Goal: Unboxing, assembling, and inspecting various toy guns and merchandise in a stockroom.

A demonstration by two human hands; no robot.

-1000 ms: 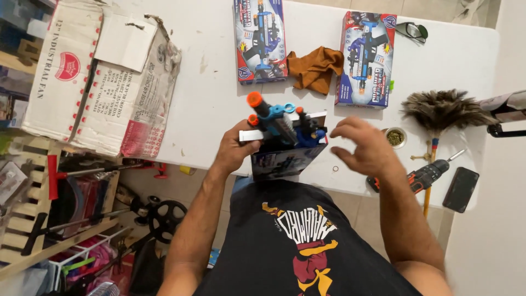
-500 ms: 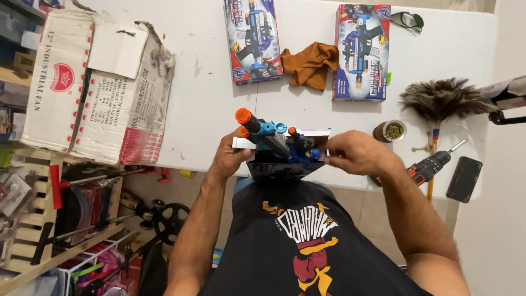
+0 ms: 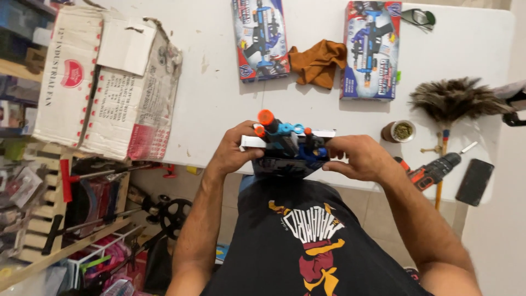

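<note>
Centre frame, at the table [image 3: 219, 104] edge: my left hand [image 3: 233, 153] and right hand [image 3: 356, 159] both close around a toy blaster [image 3: 285, 140] half out of its box [image 3: 285, 164], gripping opposite ends to steady it. Two boxed blasters [image 3: 260, 38] lie further back.

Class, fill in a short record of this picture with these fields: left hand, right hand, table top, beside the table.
left hand: left hand grips one end of a toy blaster with orange tips
right hand: right hand grips its other end
table top: white table with two boxed toy blasters, orange cloth, feather duster, cardboard box, drill
beside the table: wooden rack of tools
</note>
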